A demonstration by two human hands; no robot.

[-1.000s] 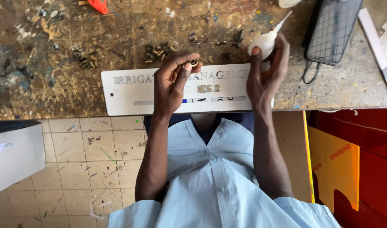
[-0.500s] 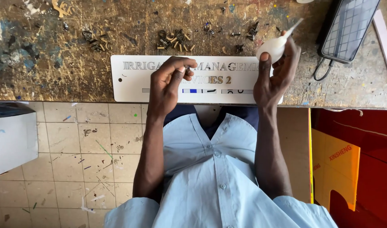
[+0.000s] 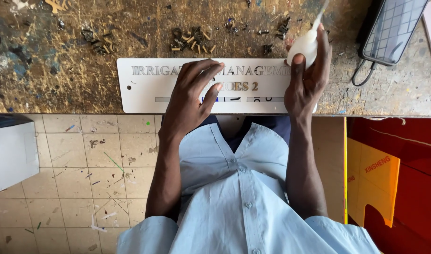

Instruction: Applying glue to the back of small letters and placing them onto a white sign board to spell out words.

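A long white sign plate (image 3: 145,94) with raised lettering lies along the near edge of a scuffed wooden workbench (image 3: 60,70). My left hand (image 3: 192,96) rests flat on the middle of the plate, fingers spread over the letters and pressing down. My right hand (image 3: 307,77) is at the plate's right end, wrapped around a small white squeeze bottle (image 3: 304,44) whose thin nozzle points up and away from me. Small loose cut-out letters (image 3: 192,41) lie scattered on the bench just beyond the plate.
A phone in a grid-patterned case (image 3: 392,30) with a cable lies at the far right of the bench. Below the bench edge are a tiled floor (image 3: 83,178), a white box (image 3: 11,155) at left and a red and yellow carton (image 3: 389,178) at right.
My left hand has gone from pinched fingertips on the plate to lying flat with spread fingers. The right hand keeps hold of the bottle.
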